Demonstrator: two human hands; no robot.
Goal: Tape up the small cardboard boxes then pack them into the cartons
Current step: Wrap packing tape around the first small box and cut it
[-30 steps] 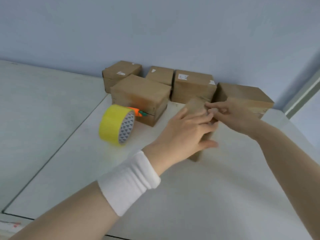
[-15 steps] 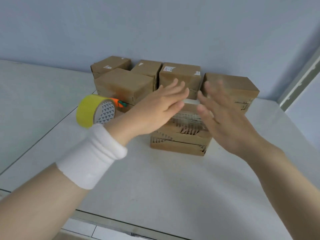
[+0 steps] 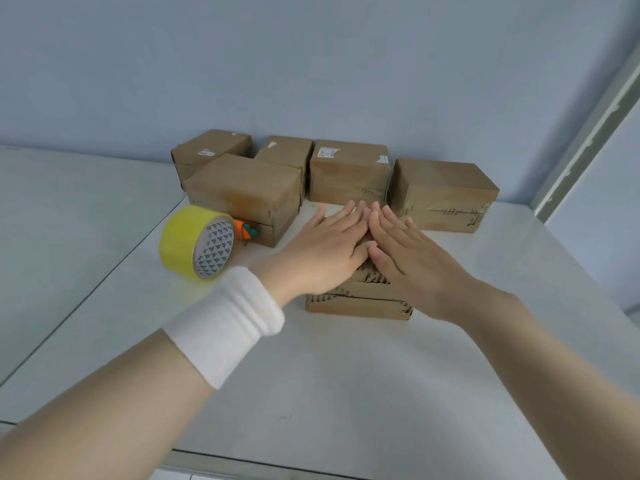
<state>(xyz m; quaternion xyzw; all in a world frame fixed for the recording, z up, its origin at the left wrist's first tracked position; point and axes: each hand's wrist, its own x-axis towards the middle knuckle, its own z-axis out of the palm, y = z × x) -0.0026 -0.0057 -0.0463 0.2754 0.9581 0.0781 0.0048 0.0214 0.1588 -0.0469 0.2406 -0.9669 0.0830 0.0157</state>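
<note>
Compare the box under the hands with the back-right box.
The near box sits at the front, left hand and right hand pressing flat on its top; the back-right box stands untouched. The near box's front shows ragged corrugated edges; the back-right box's looks smoother. Both are brown cardboard.

box point(image 3: 360, 303): matt brown cardboard | tape roll point(image 3: 180, 237): glossy yellow plastic | wristband point(image 3: 225, 323): white cloth

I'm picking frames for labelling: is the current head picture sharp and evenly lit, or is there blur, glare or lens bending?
Head view: soft, even light, no glare on the table. Slightly soft overall, yet the left hand and right hand flat on the small box show no motion smear. At the head view's right edge, wide-angle bending tilts the grey frame.
</note>
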